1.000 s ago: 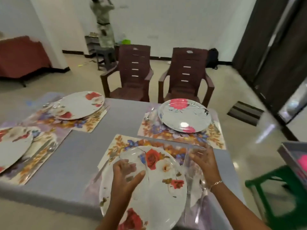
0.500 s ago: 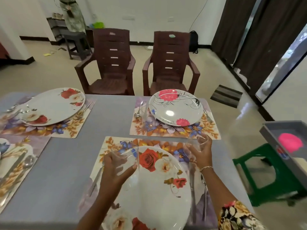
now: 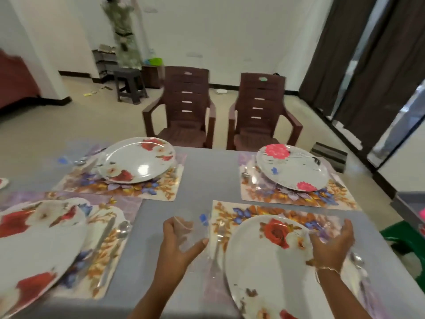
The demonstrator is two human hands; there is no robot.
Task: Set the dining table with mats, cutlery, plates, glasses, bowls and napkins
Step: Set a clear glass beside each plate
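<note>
**A:** Where is your left hand (image 3: 181, 245) right now?

**B:** It is wrapped round a clear glass (image 3: 190, 229), thumb on the near side and fingers curled over the far side. The glass is at about 10 o'clock from the rose plate (image 3: 264, 272) in front of you. It is over the grey table (image 3: 207, 176), just off the left edge of that plate's mat (image 3: 243, 211). The blur hides whether its base touches the table.

**A:** And your right hand (image 3: 331, 245)?

**B:** That one is at roughly 2 o'clock from the same plate, over the right part of the mat. Your fingers curve round a second glass (image 3: 324, 226), which shows only faintly through the blur. A thin bracelet (image 3: 326, 269) sits on that wrist.

**A:** What about the cutlery at this setting?

**B:** A fork (image 3: 217, 242) lies on the mat at the plate's 9 o'clock, just beside the glass in your left hand. A spoon (image 3: 356, 261) lies at the plate's 3 o'clock, close under your right hand.

**A:** And the other places?

**B:** A pink-flowered plate (image 3: 292, 166) sits on its own mat at your 12 o'clock. A red-flowered plate (image 3: 138, 160) is at 11 o'clock, and a third plate (image 3: 34, 238) is at 9 o'clock. Two brown chairs (image 3: 186, 107) stand past the table's far edge.
</note>
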